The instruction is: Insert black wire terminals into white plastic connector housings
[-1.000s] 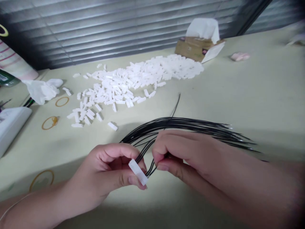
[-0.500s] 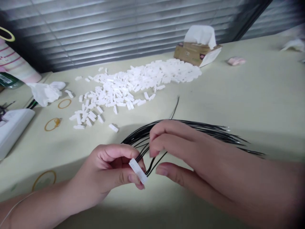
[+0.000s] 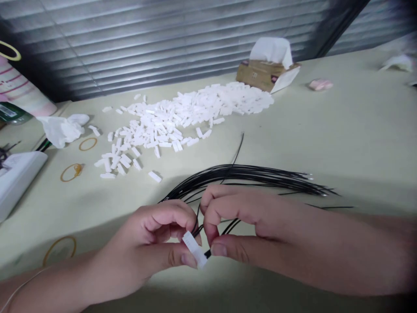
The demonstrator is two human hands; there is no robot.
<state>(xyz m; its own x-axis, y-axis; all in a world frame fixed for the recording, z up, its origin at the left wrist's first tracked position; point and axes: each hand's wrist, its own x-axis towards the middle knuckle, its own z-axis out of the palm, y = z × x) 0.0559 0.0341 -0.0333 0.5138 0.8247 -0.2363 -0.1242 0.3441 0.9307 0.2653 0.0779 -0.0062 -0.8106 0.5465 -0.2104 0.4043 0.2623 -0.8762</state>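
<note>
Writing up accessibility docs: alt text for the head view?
The left hand pinches a white plastic connector housing while the right hand holds a black wire's end at it, more black wires fanning behind. Beyond, a heap of similar white housings spreads across a pale green table toward a tissue box.

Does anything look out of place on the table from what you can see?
One black wire sticks out from the wire bundle toward the white connector housings, which lie loose in a long, scattered spill rather than in a container.
</note>
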